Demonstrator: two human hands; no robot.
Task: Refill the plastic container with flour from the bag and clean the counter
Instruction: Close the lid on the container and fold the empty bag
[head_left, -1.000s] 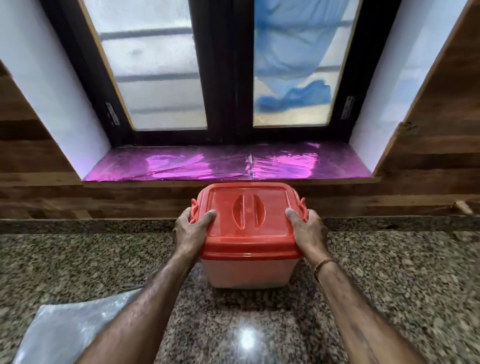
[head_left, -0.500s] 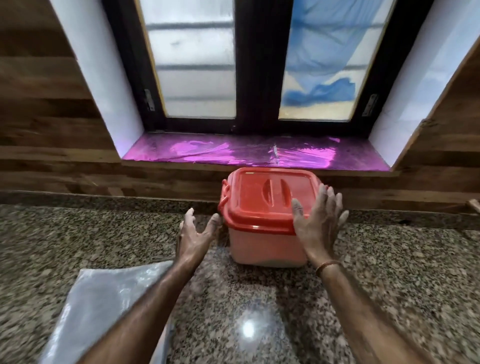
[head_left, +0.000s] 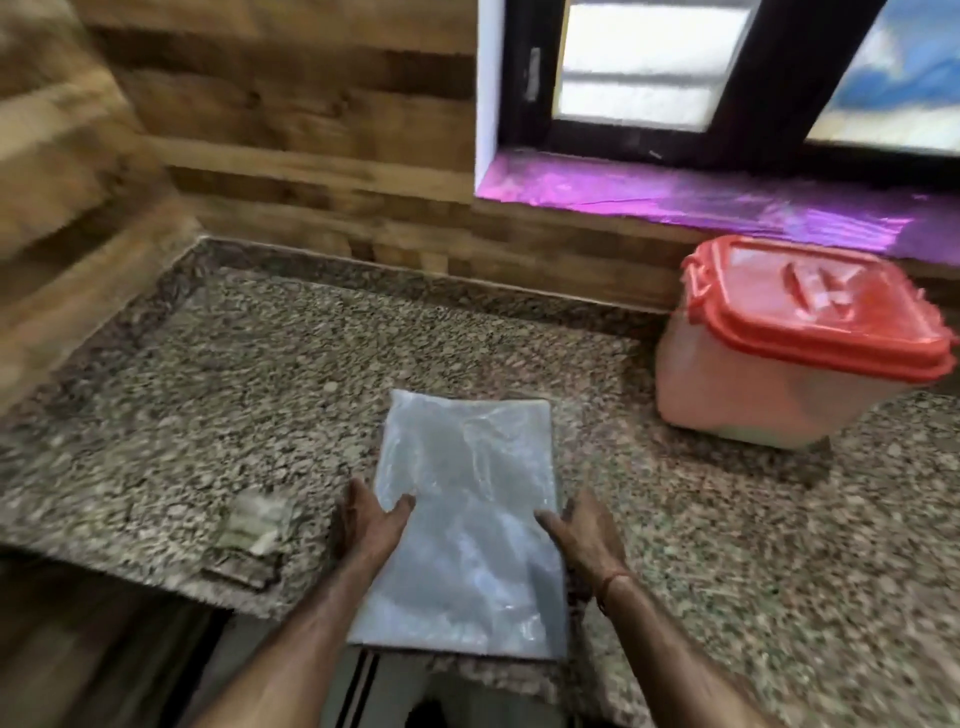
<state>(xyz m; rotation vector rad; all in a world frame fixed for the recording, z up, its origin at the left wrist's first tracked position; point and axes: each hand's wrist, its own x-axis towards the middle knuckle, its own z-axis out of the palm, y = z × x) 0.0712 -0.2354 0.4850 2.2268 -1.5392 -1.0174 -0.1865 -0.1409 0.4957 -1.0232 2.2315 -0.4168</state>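
Note:
A plastic container (head_left: 748, 395) with a closed red lid (head_left: 810, 306) stands on the granite counter (head_left: 249, 374) at the right, below the window sill. A flat, pale grey plastic bag (head_left: 467, 519) lies on the counter near its front edge. My left hand (head_left: 369, 525) rests at the bag's left edge, thumb on top of the plastic. My right hand (head_left: 587, 535) sits at the bag's right edge, thumb touching it. Both hands have their fingers apart. The frame is blurred.
A small folded scrap of paper or packet (head_left: 249, 535) lies on the counter left of the bag. Wood-panelled walls (head_left: 291, 130) meet in a corner at the back left. A purple-foiled window sill (head_left: 701, 197) runs behind the container. The counter's front edge drops off at the lower left.
My hands let go of the red-lidded container and came back and left to the flat bag. The view swung left, so the container now stands at the right.

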